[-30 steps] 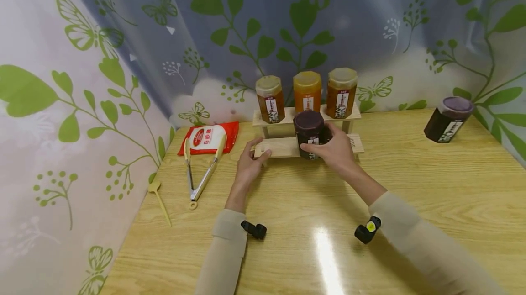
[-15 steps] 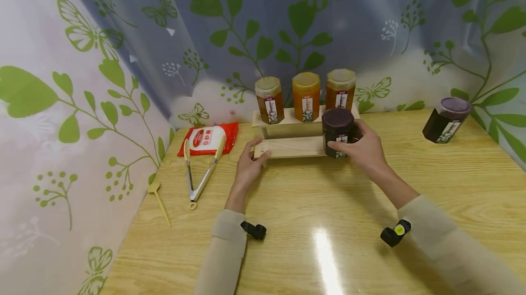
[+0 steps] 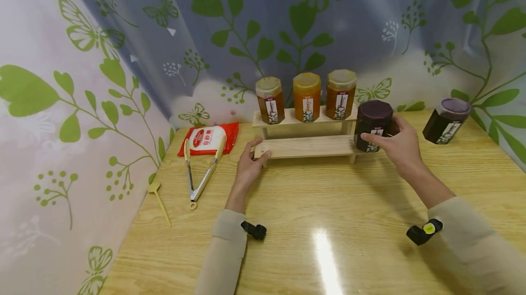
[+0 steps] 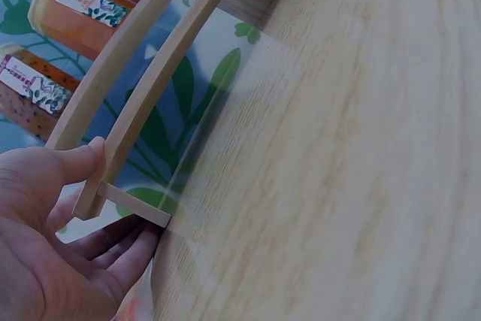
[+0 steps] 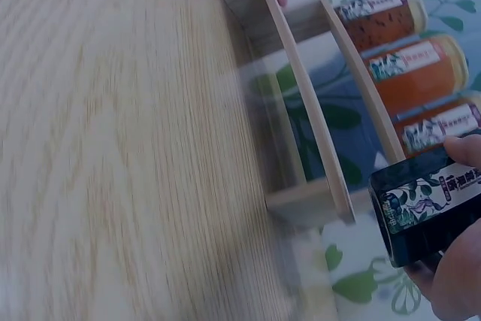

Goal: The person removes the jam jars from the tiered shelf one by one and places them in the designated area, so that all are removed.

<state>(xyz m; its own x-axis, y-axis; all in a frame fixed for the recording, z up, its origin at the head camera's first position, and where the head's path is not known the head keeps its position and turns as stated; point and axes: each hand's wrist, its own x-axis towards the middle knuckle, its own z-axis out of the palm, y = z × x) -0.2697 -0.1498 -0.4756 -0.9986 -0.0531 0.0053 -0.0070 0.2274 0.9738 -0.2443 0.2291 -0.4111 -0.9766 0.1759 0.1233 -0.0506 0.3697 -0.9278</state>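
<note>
In the head view, my right hand grips a dark purple honey or jam jar from its right side, thumb across the front. The jar is upright, at the right end of the lower shelf, overlapping that end in this view. The right wrist view shows its label and the hand around it. My left hand holds the left end of a two-tier wooden rack, thumb on the lower shelf board and the other fingers behind its leg. Three amber and orange jars stand on the upper shelf.
Another dark jar stands on the table at the right. Left of the rack lie a red and white bag, tongs with cream tips and a small yellow spoon. A curtain hangs behind.
My right hand has carried the dark jar rightward along the lower shelf, from its middle to its right end. The left hand stays at the rack's left end.
</note>
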